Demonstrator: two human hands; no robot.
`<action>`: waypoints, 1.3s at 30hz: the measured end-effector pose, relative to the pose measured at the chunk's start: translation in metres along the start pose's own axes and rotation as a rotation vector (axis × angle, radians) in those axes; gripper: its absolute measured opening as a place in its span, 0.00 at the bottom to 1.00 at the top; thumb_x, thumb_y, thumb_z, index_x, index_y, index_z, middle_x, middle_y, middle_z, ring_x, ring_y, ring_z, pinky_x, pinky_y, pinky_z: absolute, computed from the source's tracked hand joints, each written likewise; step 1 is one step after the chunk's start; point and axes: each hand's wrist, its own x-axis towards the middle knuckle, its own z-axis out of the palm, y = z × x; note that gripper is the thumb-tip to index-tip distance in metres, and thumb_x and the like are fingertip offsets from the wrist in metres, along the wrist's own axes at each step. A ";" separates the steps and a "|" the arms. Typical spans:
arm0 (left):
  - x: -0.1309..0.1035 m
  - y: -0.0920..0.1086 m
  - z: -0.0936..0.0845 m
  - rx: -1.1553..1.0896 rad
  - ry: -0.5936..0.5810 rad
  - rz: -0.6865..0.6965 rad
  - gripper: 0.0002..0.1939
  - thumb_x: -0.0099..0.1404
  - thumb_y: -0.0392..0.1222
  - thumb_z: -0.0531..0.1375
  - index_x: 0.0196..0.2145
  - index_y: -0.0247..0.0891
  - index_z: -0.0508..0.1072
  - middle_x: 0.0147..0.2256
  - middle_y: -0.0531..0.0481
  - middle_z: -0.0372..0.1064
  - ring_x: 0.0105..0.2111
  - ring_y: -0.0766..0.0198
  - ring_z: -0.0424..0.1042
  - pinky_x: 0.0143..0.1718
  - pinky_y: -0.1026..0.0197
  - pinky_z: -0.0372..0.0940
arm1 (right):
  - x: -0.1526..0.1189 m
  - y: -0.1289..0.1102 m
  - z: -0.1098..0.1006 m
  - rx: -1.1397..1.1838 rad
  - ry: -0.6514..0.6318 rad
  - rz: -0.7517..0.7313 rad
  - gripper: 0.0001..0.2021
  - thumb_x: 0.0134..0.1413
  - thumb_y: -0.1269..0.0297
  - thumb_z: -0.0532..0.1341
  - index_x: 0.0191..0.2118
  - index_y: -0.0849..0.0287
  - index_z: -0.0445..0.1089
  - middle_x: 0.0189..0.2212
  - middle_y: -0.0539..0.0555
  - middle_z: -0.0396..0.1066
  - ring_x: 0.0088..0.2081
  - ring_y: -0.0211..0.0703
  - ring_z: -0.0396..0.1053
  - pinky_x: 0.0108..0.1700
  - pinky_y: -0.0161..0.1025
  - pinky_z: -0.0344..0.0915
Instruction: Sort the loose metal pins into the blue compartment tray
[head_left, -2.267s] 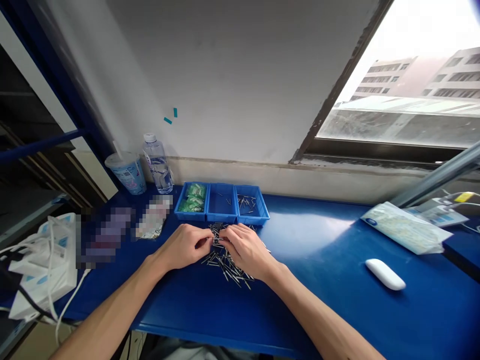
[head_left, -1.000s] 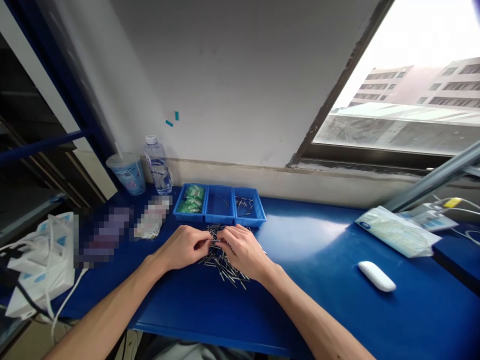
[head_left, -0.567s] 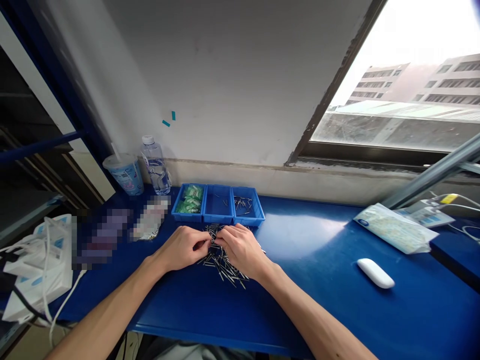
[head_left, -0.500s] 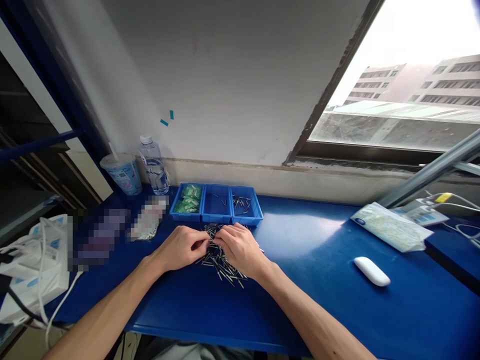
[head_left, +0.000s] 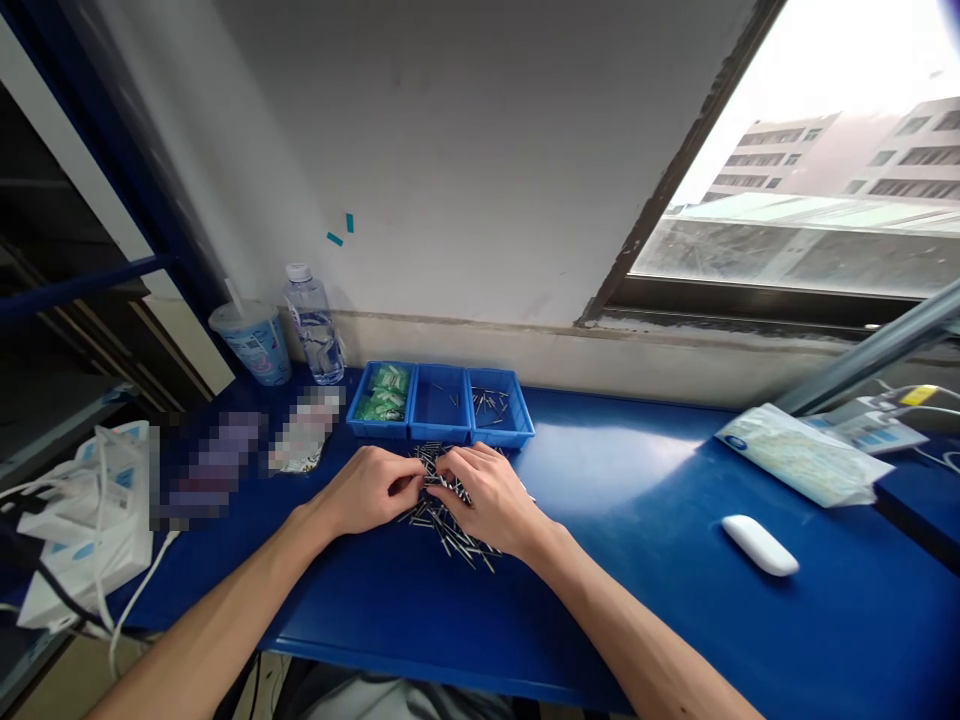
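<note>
A loose pile of thin metal pins (head_left: 466,548), dark and silvery, lies on the blue table in front of three joined blue bins. My left hand (head_left: 375,487) is at the pile's left edge, thumb and forefinger pinched together; what sits between their tips is too small to make out. Over the pile is my right hand (head_left: 491,495), its thumb apart from its curled fingers, and it covers part of the pins. Green-and-white packets fill the left bin (head_left: 381,431). A few thin pins lie in the middle bin (head_left: 439,405), and several more are in the right bin (head_left: 502,437).
Behind the bins stand a water bottle (head_left: 315,330) and a cup with a straw (head_left: 255,345). White power strips with cables (head_left: 112,530) are at the left. A white oval case (head_left: 759,546) and a soft packet (head_left: 806,457) lie on the right.
My right thumb has parted from the fingers, opening a gap over the pile. The left hand keeps its pinch. The whole view has shifted slightly.
</note>
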 end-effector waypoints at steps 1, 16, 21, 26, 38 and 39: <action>0.000 0.000 0.000 0.000 -0.002 -0.003 0.14 0.71 0.34 0.55 0.25 0.38 0.65 0.21 0.56 0.61 0.22 0.68 0.60 0.28 0.62 0.49 | 0.000 0.000 0.000 -0.001 0.000 -0.001 0.05 0.72 0.64 0.61 0.41 0.56 0.66 0.35 0.52 0.77 0.33 0.42 0.72 0.39 0.41 0.58; -0.001 -0.001 0.001 -0.007 -0.007 -0.003 0.13 0.72 0.35 0.55 0.27 0.38 0.67 0.22 0.56 0.62 0.22 0.68 0.60 0.29 0.63 0.50 | -0.001 0.003 0.003 -0.044 -0.014 -0.008 0.06 0.73 0.72 0.56 0.40 0.56 0.66 0.33 0.51 0.75 0.32 0.41 0.70 0.40 0.40 0.56; 0.000 -0.001 0.000 -0.007 -0.001 -0.006 0.13 0.72 0.36 0.55 0.27 0.38 0.66 0.22 0.56 0.62 0.22 0.68 0.60 0.29 0.63 0.50 | -0.001 0.004 0.002 -0.037 -0.014 -0.030 0.04 0.74 0.68 0.57 0.42 0.57 0.67 0.35 0.52 0.75 0.32 0.41 0.69 0.39 0.40 0.56; -0.001 -0.001 0.002 -0.001 0.011 0.001 0.12 0.70 0.35 0.55 0.27 0.38 0.66 0.21 0.57 0.62 0.22 0.68 0.60 0.29 0.63 0.50 | -0.001 0.002 0.003 -0.040 -0.015 -0.055 0.10 0.77 0.67 0.52 0.40 0.57 0.67 0.32 0.51 0.74 0.29 0.41 0.67 0.37 0.40 0.55; -0.002 -0.004 0.004 -0.001 0.018 0.015 0.13 0.72 0.36 0.55 0.27 0.39 0.66 0.21 0.56 0.63 0.22 0.68 0.61 0.29 0.62 0.50 | 0.001 0.000 0.001 -0.073 -0.018 -0.041 0.16 0.79 0.63 0.52 0.36 0.58 0.69 0.29 0.51 0.74 0.29 0.40 0.69 0.38 0.40 0.56; -0.002 -0.005 0.005 0.001 0.018 0.012 0.13 0.72 0.36 0.55 0.27 0.39 0.66 0.21 0.57 0.63 0.22 0.68 0.61 0.29 0.62 0.50 | 0.001 0.000 0.001 -0.065 -0.023 -0.039 0.14 0.78 0.63 0.53 0.38 0.58 0.70 0.30 0.51 0.75 0.30 0.40 0.70 0.38 0.40 0.57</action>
